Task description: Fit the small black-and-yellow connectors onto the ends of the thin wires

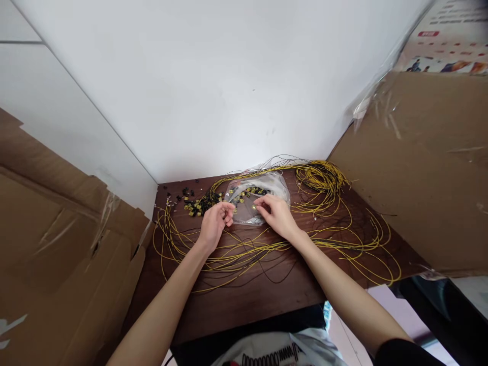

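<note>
My left hand [216, 223] is closed in a pinch at the left edge of a clear plastic bag [247, 219]. What its fingertips hold, if anything, is too small to make out. Over the bag's right side, my right hand [277, 216] pinches a small yellow part [254, 207] between thumb and fingers. Several small yellow-and-black parts [247, 192] show in the bag. Left of it lies a pile of similar parts [198, 206], joined to thin yellow and black wires. A long bundle of wires [263, 248] runs across the table beneath both wrists.
A coil of yellow and black wire [322, 178] lies at the back right of the dark wooden table [263, 300]. Small black pieces [186, 192] are scattered at the back left. Cardboard [419, 173] stands along the right, more cardboard [72, 254] along the left, a white wall [244, 91] behind.
</note>
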### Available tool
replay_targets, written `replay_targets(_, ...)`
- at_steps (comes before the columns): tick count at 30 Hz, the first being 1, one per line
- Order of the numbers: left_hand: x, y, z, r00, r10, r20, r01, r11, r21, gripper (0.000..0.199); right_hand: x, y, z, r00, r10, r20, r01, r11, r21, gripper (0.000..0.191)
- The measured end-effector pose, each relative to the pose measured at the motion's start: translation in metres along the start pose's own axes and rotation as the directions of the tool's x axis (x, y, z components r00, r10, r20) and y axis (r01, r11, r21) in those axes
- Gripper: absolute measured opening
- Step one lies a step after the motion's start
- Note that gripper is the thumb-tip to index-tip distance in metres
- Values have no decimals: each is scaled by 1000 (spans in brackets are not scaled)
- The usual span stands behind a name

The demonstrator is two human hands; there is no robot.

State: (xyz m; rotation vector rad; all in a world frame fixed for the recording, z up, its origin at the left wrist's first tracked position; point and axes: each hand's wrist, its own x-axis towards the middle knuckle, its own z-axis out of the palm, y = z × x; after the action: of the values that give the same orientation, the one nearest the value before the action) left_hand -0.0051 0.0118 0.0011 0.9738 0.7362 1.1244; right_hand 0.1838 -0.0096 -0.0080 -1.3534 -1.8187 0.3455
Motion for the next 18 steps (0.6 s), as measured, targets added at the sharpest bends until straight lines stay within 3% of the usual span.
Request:
replay_targets(11, -3, -2, 2, 998, -64, 15, 63, 994, 87, 19, 1, -8, 2, 998, 49, -28, -41, 972, 230, 10)
replay_targets(18, -4, -1, 5, 998, -59, -4, 59, 988, 142, 24, 0, -8, -1, 999, -47, -4, 47, 997, 57, 20)
